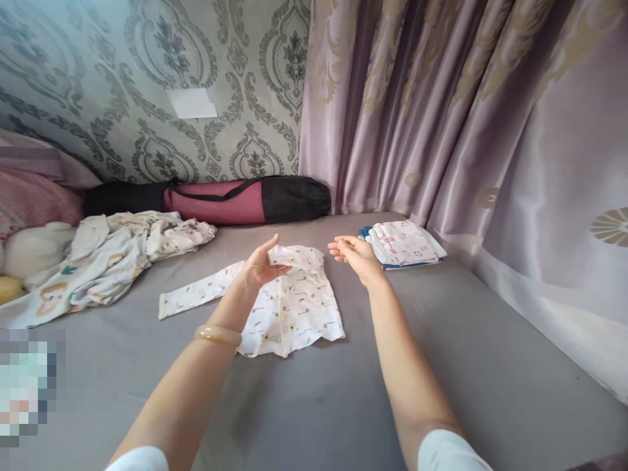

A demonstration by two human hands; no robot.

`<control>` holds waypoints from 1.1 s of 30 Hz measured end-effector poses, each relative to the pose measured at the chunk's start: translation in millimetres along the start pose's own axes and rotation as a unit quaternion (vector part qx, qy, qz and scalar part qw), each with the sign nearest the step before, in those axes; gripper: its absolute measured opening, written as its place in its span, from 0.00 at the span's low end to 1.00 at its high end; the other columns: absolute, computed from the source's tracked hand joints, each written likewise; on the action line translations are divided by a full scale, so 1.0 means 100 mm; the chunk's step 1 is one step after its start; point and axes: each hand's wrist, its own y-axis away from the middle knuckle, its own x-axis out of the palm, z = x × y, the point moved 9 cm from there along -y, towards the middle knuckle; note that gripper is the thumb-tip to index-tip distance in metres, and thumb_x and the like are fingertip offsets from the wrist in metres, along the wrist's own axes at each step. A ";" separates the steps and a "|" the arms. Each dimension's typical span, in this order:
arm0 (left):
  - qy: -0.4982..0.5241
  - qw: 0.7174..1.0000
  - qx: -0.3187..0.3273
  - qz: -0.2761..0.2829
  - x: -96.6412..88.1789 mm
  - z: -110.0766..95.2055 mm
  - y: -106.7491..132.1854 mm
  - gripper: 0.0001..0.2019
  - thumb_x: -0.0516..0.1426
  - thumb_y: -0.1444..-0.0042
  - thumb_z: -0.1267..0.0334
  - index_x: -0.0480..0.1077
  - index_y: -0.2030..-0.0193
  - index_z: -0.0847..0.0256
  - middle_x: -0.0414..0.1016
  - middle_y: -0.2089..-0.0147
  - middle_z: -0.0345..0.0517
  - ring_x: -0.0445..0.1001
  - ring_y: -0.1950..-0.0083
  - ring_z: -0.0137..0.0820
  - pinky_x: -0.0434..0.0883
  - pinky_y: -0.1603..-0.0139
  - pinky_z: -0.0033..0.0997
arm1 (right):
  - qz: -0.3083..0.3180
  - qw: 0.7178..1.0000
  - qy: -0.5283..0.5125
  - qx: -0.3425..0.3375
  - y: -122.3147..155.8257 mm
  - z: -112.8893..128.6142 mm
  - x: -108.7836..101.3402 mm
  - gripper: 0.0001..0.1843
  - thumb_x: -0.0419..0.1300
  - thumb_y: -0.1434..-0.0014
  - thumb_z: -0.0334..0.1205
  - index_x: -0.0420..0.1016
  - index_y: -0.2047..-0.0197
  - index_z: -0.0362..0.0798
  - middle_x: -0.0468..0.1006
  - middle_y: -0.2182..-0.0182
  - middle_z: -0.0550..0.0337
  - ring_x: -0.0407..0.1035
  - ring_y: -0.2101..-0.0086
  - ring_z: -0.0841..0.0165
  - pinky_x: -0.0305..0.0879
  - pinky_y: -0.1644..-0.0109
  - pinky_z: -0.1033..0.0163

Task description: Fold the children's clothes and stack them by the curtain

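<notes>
A small white printed baby shirt (294, 307) lies flat on the grey bed sheet (441, 366), one sleeve stretched out to the left and the other folded in over the chest. My left hand (262, 263) hovers over the shirt's collar, palm turned inward, fingers apart, holding nothing. My right hand (354, 255) is raised just right of the shirt, palm up and fingers loosely spread, also holding nothing. A pale bangle (218, 335) sits on my left wrist.
A stack of folded baby clothes (405, 243) lies to the right near the curtain (466, 111). A heap of unfolded clothes (112, 252) is at the left. A red and black roll bag (245, 199) lies along the wall, with pillows (34, 203) at far left.
</notes>
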 end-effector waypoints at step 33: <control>-0.217 0.949 0.189 -0.130 -0.59 0.04 0.00 0.17 0.53 0.63 0.66 0.72 0.62 0.62 0.58 0.80 0.33 0.56 0.79 0.23 0.51 0.79 0.23 | 0.212 0.935 0.280 -0.041 -0.68 -0.75 0.53 0.19 0.49 0.40 0.28 0.76 0.52 0.44 0.78 0.66 0.59 0.66 0.75 0.76 0.67 0.61 0.66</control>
